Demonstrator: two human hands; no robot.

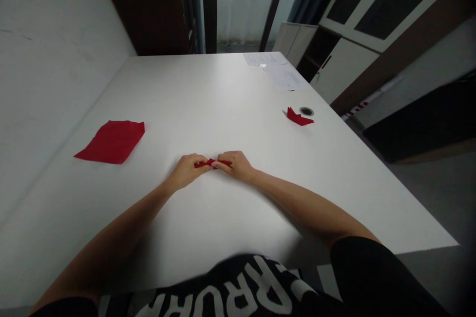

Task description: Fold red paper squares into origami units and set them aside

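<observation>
"What's nearest?"

"A black shirt front [241, 290] with big white lettering, then two bare forearms reaching out over a white table [208, 99]."

"And the hands?"

"Close together, just beyond the table's near edge. The left hand [186, 171] and right hand [236, 165] pinch a narrow red paper strip [213, 163] between them. The fingers [199, 162] are closed tight on it, with the tips almost meeting, so only a thin, creased band shows."

"How far along does it look?"

"Partly. The strip is already folded narrow, and off to the far right lies a folded red piece [299, 118] with pointed, crown-like peaks. To the left, a red paper sheet [111, 141] lies flat and roughly rectangular, with no clear folds, its matte surface slightly rumpled."

"Anything farther off?"

"A round dark grommet [306, 111] sits just beyond the folded piece. Near the far edge are loose white papers [277, 70], and past the table stands a white cabinet [344, 67]."
</observation>
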